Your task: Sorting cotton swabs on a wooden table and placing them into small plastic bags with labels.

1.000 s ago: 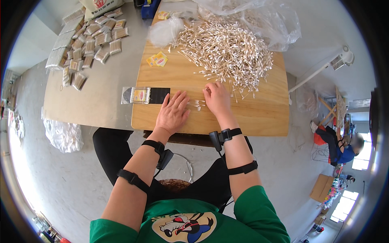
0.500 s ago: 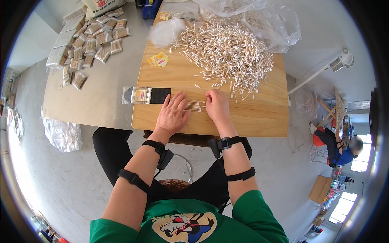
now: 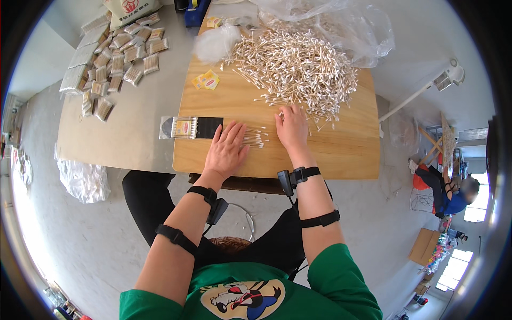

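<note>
My left hand lies flat with its fingers stretched out, over a small row of cotton swabs whose white tips stick out to its right. Just left of its fingertips is a black strip, joined to a clear pouch holding swabs and a yellow-and-white card. At the near edge of a large heap of loose cotton swabs, my right hand has its fingers curled together. Whatever lies between those fingertips is mostly hidden.
Yellow cards and a stack of clear bags lie on the wooden board. Many filled swab packs cover the grey table's far left. A crumpled clear plastic bag is behind the heap. Another person sits far right.
My right hand has moved away from the row, up and slightly right to the heap's edge. The single swab seen in its fingers before no longer shows there. My left hand stays put.
</note>
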Demonstrator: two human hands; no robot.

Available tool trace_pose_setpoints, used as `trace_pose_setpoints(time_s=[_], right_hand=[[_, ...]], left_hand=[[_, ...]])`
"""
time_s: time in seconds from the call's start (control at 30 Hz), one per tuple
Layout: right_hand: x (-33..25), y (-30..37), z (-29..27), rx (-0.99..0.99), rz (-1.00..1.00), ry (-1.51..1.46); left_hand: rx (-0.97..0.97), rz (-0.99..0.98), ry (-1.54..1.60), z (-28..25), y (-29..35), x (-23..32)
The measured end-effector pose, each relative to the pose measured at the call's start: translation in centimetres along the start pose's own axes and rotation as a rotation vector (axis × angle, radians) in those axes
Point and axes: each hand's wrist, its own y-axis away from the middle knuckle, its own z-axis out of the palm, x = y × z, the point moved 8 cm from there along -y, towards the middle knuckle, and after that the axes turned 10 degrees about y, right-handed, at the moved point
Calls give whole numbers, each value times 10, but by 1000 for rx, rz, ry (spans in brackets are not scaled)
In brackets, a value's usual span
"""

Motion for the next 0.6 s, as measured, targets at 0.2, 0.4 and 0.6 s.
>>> trace_pose_setpoints(time_s=[0.2,0.4,0.6], right_hand=[[12,10,7,-15,23,7],[11,15,-2,57,2,51],[-16,21,-12,57,-124,6]], left_hand=[[2,-8,48,0,1,-1],[26,48,-48,2,2,0],[-21,12,-50,7,1,-3]])
